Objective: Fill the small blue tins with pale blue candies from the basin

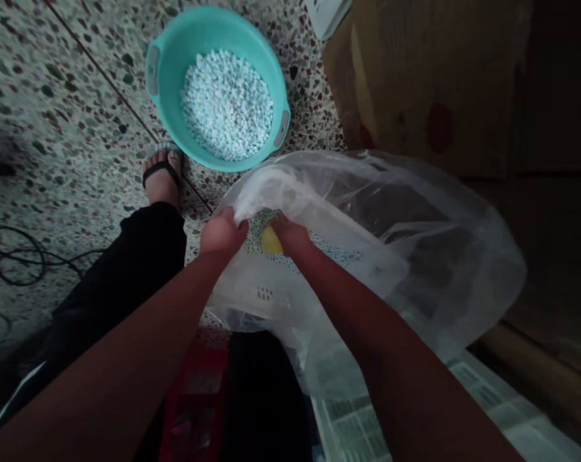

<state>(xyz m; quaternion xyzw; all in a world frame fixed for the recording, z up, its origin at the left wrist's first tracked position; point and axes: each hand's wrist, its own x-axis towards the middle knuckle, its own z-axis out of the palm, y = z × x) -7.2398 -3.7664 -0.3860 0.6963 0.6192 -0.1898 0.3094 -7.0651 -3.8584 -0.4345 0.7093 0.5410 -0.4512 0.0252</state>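
My left hand (224, 232) is closed on the gathered edge of a large clear plastic bag (444, 237). Inside the bag's mouth, my right hand (291, 233) grips a small yellow object (271, 240), whose full shape is hidden. Small pale grains (338, 251) lie in the bag around and beyond the yellow object. Just past the bag, a turquoise basin (169, 83) on the floor holds many white-blue pellets (227, 106).
Cardboard boxes (415, 77) stand at the upper right. A black cable (18, 256) lies on the speckled floor at the left, near my sandalled foot (162, 176). A red container (196, 404) and a pale slatted crate (357, 430) are low in view.
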